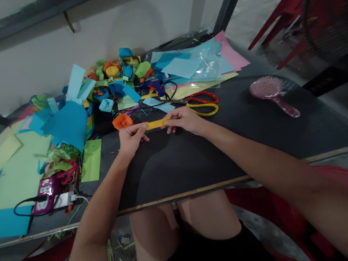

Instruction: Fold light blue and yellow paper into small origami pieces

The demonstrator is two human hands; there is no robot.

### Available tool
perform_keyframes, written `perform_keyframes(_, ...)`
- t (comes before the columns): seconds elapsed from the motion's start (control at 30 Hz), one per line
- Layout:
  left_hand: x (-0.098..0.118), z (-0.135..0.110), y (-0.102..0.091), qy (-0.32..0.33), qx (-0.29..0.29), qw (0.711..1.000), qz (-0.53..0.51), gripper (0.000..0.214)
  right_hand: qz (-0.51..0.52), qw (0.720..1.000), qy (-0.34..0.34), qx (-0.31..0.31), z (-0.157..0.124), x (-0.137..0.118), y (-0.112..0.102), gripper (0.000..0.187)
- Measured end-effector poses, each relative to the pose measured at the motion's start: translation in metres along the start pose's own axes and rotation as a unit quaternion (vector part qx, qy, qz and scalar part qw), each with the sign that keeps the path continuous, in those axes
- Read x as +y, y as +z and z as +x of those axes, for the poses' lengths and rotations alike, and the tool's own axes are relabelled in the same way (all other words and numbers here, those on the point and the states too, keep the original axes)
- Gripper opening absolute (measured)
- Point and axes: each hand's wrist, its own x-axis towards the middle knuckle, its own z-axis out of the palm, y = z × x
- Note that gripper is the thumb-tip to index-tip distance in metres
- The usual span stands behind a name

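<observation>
A narrow yellow paper strip point(155, 125) is stretched level between my two hands, just above the dark table. My left hand point(131, 139) pinches its left end between thumb and fingers. At the other end my right hand point(185, 120) grips it the same way. Right behind my left hand lies an orange folded paper piece point(122, 121). Scissors point(203, 103) with one red and one yellow handle loop rest just beyond my right hand. A blue glue gun point(156, 86) lies farther back, beside a heap of folded paper pieces point(113, 72).
Blue and pink paper sheets point(184, 65) lie at the back, partly under clear plastic. A pink hairbrush point(271, 92) is on the right. At left are a purple device point(48, 194) with cables, a green paper piece point(91, 160) and more sheets. A fan point(336, 14) stands at far right.
</observation>
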Motion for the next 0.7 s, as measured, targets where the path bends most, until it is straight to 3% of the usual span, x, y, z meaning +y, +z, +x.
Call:
perform_keyframes(0.2, 0.0002, 0.0001, -0.0018, -0.004, -0.013, 1.0, 0.012, 0.036, -0.008, 1.0, -0.012, 0.002, -0.002, 0.0002, 0.002, 0.035)
perform_keyframes(0.33, 0.0014, 0.0031, -0.0033, 0.052, 0.017, 0.994, 0.092, 0.032, -0.008, 1.0, -0.017, 0.026, -0.0018, 0.0016, 0.0047, 0.035)
perform_keyframes(0.5, 0.0035, 0.001, -0.0041, 0.133, -0.011, 0.975, 0.176, 0.058, -0.005, 0.999, -0.01, 0.046, -0.0015, 0.0027, 0.0078, 0.041)
perform_keyframes(0.57, 0.0032, -0.0008, -0.0032, 0.151, -0.021, 0.963, 0.222, 0.052, -0.018, 0.999, -0.015, 0.041, -0.0022, 0.0023, 0.0085, 0.043)
perform_keyframes(0.7, 0.0017, -0.0022, -0.0005, 0.161, 0.013, 0.954, 0.254, 0.031, -0.039, 0.998, -0.025, 0.036, -0.0033, 0.0016, 0.0087, 0.044)
